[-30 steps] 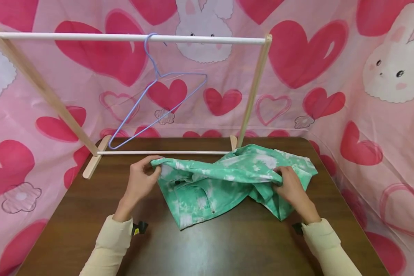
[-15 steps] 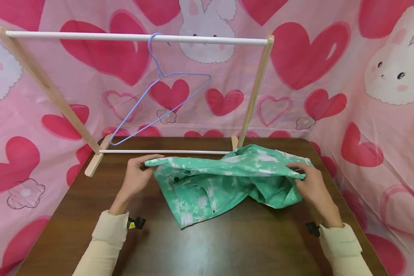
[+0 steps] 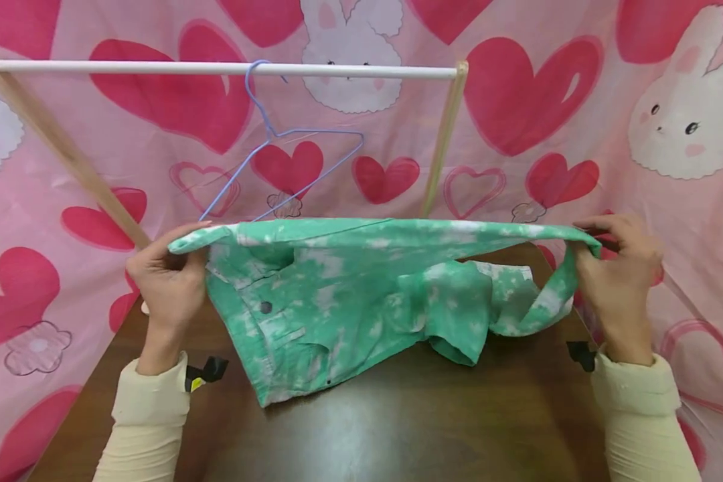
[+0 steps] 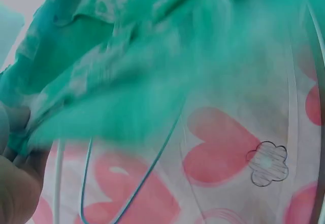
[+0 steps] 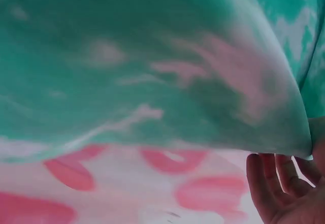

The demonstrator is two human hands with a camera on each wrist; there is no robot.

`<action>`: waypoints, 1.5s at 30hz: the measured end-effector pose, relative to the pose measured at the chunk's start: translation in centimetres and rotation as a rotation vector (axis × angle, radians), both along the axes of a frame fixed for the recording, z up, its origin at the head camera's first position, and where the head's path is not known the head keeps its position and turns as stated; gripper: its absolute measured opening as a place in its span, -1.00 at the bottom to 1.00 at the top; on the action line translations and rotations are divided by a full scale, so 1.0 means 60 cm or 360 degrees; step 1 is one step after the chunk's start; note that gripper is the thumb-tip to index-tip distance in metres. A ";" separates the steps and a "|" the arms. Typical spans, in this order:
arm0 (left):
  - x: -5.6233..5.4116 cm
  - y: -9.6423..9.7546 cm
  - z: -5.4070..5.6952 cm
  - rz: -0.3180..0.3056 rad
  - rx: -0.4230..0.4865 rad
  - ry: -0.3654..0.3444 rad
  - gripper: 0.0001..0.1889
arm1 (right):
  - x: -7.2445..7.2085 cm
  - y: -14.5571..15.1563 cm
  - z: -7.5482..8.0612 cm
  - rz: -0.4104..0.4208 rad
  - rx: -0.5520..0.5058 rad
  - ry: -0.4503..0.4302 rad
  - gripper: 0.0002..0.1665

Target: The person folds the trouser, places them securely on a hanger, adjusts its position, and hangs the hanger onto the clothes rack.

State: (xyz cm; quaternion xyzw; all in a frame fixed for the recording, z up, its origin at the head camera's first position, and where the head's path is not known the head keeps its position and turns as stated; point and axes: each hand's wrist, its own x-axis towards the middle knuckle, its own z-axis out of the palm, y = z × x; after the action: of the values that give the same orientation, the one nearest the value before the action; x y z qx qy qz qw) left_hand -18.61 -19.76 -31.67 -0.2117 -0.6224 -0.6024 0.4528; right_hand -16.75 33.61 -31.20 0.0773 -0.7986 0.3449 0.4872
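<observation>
Green and white tie-dye trousers (image 3: pixel 349 288) are stretched between both hands in the head view. A dark button (image 3: pixel 266 307) and a pocket with a small rivet show near their left end. My left hand (image 3: pixel 171 284) pinches the upper left corner, thumb below the cloth. At the far right, my right hand (image 3: pixel 617 278) pinches the other end of the raised upper edge. Lower folds of the cloth hang over the table. Blurred cloth fills much of the left wrist view, and in the right wrist view the fingers (image 5: pixel 261 183) show at the cloth's lower edge.
Behind the trousers stands a wooden rack with a white top rod (image 3: pixel 126 66). A blue wire hanger (image 3: pixel 259 100) hangs from it, its lower part hidden by the cloth. Below is a brown table (image 3: pixel 397 428). Pink heart-print fabric (image 3: pixel 488 167) surrounds the table at the back and sides.
Both hands have moved apart, and the trousers' upper edge has risen and been pulled taut. The right hand has shifted its hold rightward along the cloth. The hanger has stayed on the rod.
</observation>
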 end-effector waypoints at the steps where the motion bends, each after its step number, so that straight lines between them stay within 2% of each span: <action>1: 0.004 0.000 -0.001 0.0027 0.0029 -0.0018 -0.85 | -0.002 0.003 -0.012 0.0013 0.0025 -0.0053 -0.84; 4: 0.015 0.001 -0.021 0.0054 -0.0012 -0.0147 -0.84 | -0.010 0.009 -0.069 0.0049 0.0127 -0.0286 -0.79; 7: 0.018 -0.001 -0.064 0.0037 -0.0139 -0.0373 -0.82 | -0.015 0.013 -0.130 0.0065 0.0289 -0.0558 -0.73; 9: 0.014 -0.004 -0.095 0.0030 -0.0193 -0.0543 -0.82 | -0.013 0.015 -0.158 0.0090 0.0429 -0.0786 -0.68; 12: 0.011 -0.011 -0.129 0.0014 -0.0266 -0.0803 -0.81 | 0.002 0.017 -0.179 0.0190 0.0625 -0.1211 -0.47; 15: 0.012 -0.020 -0.149 -0.0042 -0.0405 -0.1002 -0.77 | 0.021 0.023 -0.184 0.0264 0.0734 -0.1591 -0.18; 16: 0.012 -0.022 -0.155 -0.0074 -0.0464 -0.1056 -0.75 | 0.027 0.026 -0.185 0.0264 0.0751 -0.1670 -0.12; 18: 0.011 -0.027 -0.166 -0.0140 -0.0592 -0.1146 -0.71 | 0.037 0.035 -0.185 0.0258 0.0776 -0.1727 -0.10; 20: 0.010 -0.030 -0.179 -0.0219 -0.0704 -0.1211 -0.70 | 0.045 0.047 -0.183 0.0261 0.0778 -0.1723 -0.17; 23: 0.011 -0.033 -0.193 -0.0274 -0.0797 -0.1229 -0.72 | 0.049 0.065 -0.174 0.0276 0.0759 -0.1683 -0.28; 25: 0.014 -0.035 -0.194 -0.0266 -0.0805 -0.1211 -0.75 | 0.050 0.074 -0.161 0.0258 0.0722 -0.1669 -0.30; 28: 0.020 -0.045 -0.187 -0.0180 -0.0792 -0.1160 -0.77 | 0.053 0.084 -0.138 0.0193 0.0661 -0.1590 -0.32; 30: 0.023 -0.055 -0.177 -0.0114 -0.0775 -0.1128 -0.79 | 0.056 0.087 -0.121 0.0144 0.0610 -0.1491 -0.36; 36: 0.034 -0.084 -0.131 0.0104 -0.0690 -0.1039 -0.79 | 0.059 0.078 -0.078 -0.0052 0.0465 -0.0961 -0.51; 41: 0.050 -0.100 -0.082 0.0232 -0.0501 -0.0927 -0.81 | 0.056 0.060 -0.035 -0.0249 0.0258 -0.0538 -0.59; 45: 0.060 -0.123 -0.049 0.0395 -0.0325 -0.0824 -0.79 | 0.059 0.057 -0.009 -0.0342 0.0099 -0.0316 -0.65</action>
State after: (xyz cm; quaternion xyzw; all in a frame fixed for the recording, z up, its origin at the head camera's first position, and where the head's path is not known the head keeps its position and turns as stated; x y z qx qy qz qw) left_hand -15.03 -27.15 -34.61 -0.0179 -0.7955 -0.5107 0.3256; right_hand -13.20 37.02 -31.76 -0.0282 -0.8568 0.2718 0.4373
